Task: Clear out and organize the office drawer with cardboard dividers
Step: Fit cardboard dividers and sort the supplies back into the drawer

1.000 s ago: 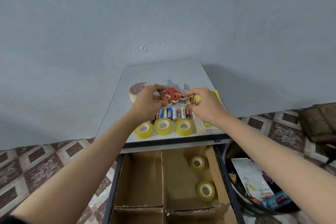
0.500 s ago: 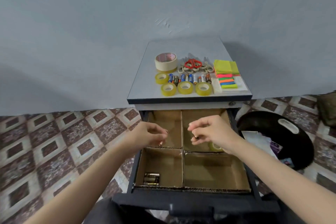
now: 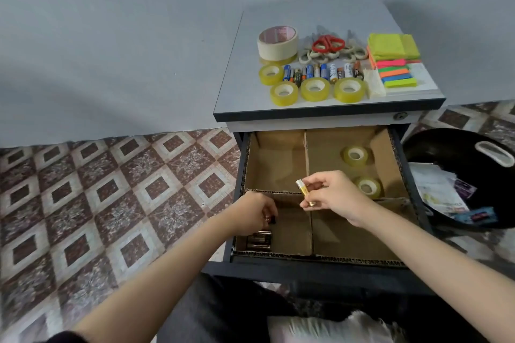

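My left hand pinches a battery in the drawer's near-left section. My right hand pinches a second battery over the drawer's middle. I should lay both flat, aligned.

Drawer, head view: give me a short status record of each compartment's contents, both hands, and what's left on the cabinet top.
drawer: open, cardboard dividers make four compartments
far left: nothing seen
far right: two tape rolls
near left: stored batteries, lying flat
near right: nothing seen, partly hidden by arm
left hand: in near left, pinching a dark battery
right hand: over the divider crossing, pinching a yellow battery
cabinet top: masking tape, scissors, battery row, four tape rolls, sticky notes
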A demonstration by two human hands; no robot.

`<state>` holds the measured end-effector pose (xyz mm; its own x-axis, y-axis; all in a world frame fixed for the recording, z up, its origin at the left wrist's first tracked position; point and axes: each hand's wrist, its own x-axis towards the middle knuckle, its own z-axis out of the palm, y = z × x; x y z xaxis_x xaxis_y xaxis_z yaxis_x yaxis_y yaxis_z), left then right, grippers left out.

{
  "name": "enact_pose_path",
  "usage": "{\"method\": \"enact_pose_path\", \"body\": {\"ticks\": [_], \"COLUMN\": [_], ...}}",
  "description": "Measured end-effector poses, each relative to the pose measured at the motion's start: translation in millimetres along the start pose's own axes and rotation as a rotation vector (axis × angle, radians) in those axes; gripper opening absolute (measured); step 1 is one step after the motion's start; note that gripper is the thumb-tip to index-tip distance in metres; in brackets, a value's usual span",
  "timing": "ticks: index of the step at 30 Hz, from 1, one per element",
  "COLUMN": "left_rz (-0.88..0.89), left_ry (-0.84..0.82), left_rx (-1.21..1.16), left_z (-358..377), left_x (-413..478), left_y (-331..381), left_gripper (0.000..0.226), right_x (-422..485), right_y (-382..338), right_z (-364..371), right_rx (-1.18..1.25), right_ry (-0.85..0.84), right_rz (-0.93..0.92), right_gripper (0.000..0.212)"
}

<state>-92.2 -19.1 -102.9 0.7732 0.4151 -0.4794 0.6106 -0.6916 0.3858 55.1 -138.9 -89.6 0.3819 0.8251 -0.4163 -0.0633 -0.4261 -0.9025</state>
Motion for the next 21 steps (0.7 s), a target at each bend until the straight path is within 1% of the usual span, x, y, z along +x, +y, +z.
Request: {"method": "enact_pose_path", "body": {"ticks": [5, 8, 15, 21], "left_rz": [0.003, 0.002, 0.002, 0.021], "left_ry": [-0.048, -0.051, -0.099, -0.089], "left_rx": [0.208, 0.285, 0.348, 0.407], "left_z": [14.6, 21.9, 25.1, 26.4], "left_x": [19.4, 27.4, 37.1, 37.2], "left_y": [-5.2, -7.6, -14.4, -16.5], "left_gripper": [0.036, 0.035, 0.030, 0.031], "right_x": [11.6, 13.3, 13.3, 11.9], "right_y": [9.3, 11.5, 13.0, 12.5], "right_z": [-3.3, -5.1, -6.1, -5.8], "right_rx": [0.041, 0.068, 0.090, 0.097], "right_ry": [-0.003, -0.015, -0.036, -0.036], "right_rz": [0.061, 0.065, 0.061, 0.057], "right_gripper": [0.036, 0.035, 0.029, 0.028]}}
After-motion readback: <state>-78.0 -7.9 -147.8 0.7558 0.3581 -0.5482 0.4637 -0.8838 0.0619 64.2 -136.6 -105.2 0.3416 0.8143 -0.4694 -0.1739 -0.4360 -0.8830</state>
